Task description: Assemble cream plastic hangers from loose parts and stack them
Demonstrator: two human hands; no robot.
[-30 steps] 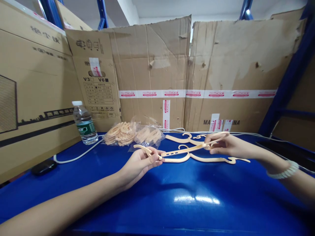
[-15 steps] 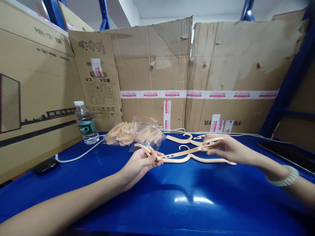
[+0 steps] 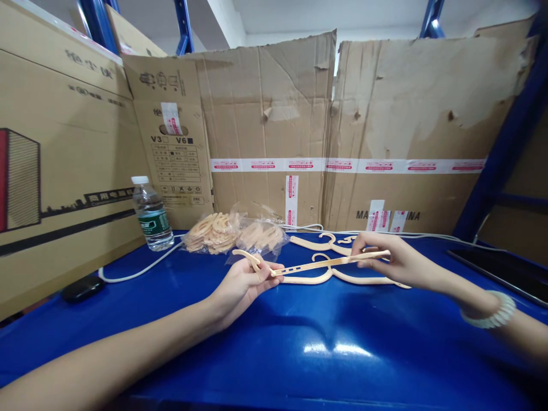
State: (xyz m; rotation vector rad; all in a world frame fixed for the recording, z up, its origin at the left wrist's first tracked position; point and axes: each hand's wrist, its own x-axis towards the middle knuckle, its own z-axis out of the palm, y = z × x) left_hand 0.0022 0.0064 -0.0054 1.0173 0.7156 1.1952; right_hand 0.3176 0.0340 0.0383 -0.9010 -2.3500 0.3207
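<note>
A beige plastic folding clothes hanger (image 3: 314,265) is stretched between my two hands, its long slotted arm tilted slightly up to the right. My left hand (image 3: 244,285) pinches its left end, where a short curved piece sticks up past the thumb. Toward the other end, my right hand (image 3: 385,260) has thumb and fingers closed around the arm, and the tip pokes out under the palm. Just behind, an opened beige hanger (image 3: 363,279) lies on the blue table (image 3: 274,354), partly hidden by the held one. Beyond it rests another beige hanger (image 3: 308,244), partly covered by my right hand.
Two clear bags, one of beige hanger pieces (image 3: 214,231) and one of flat beige parts (image 3: 261,235), lie at the back. A water bottle (image 3: 152,220), a black mouse-like object (image 3: 83,288) and a white cable (image 3: 128,278) are left. Right lies a dark flat device (image 3: 500,274). Cardboard (image 3: 265,114) walls the back.
The part of the hanger in my right hand, blurred and raised before, has come down nearly in line with the slotted arm. My left hand has hardly moved.
</note>
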